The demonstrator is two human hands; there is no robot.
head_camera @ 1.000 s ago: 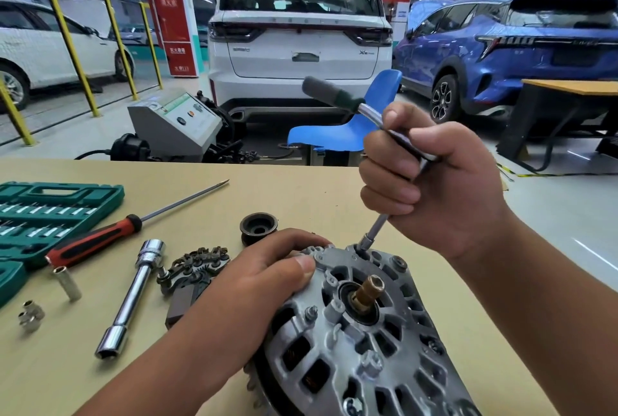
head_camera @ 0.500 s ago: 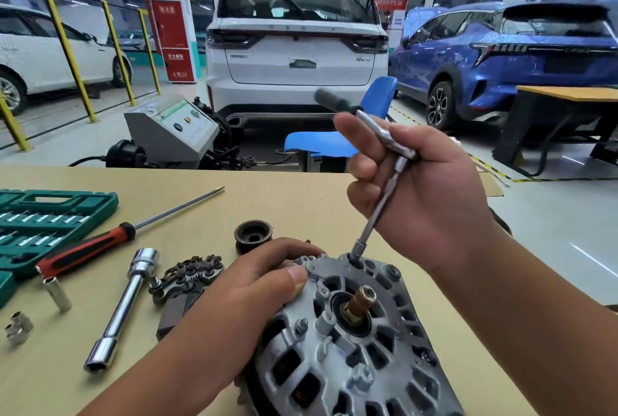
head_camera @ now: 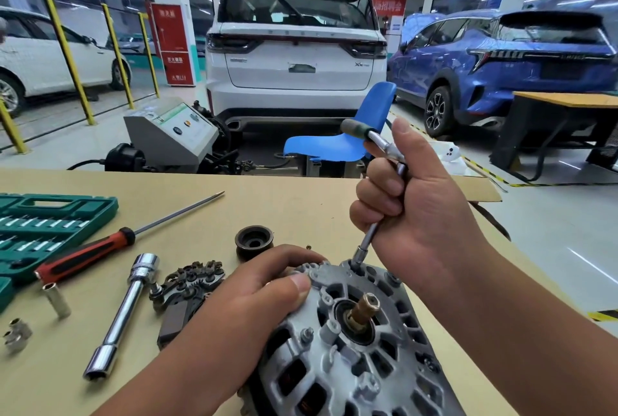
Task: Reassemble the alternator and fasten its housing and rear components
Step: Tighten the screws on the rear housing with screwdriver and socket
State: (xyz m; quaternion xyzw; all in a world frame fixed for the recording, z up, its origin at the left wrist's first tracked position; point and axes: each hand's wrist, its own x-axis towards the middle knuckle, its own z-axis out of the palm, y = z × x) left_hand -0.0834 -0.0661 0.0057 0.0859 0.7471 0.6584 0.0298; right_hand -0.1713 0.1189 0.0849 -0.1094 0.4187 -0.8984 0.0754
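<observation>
Workshop table point(head_camera: 301, 205): alternator point(head_camera: 351, 362) sits at near edge, rear face up. My left hand point(head_camera: 254, 298) grips its rim; my right hand point(head_camera: 421, 225) clamps wrench point(head_camera: 368, 237), socket point(head_camera: 359, 254) seated on far rim. Best, I judge: wrench upright, steady turns, alternator pinned.

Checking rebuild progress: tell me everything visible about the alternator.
The alternator is a grey cast-metal housing with slotted vents showing copper windings, small studs, and a brass-coloured shaft sticking up at its centre. It rests on the table. The left hand holds its rim; the right hand grips a socket wrench seated on a top-edge bolt.
</observation>
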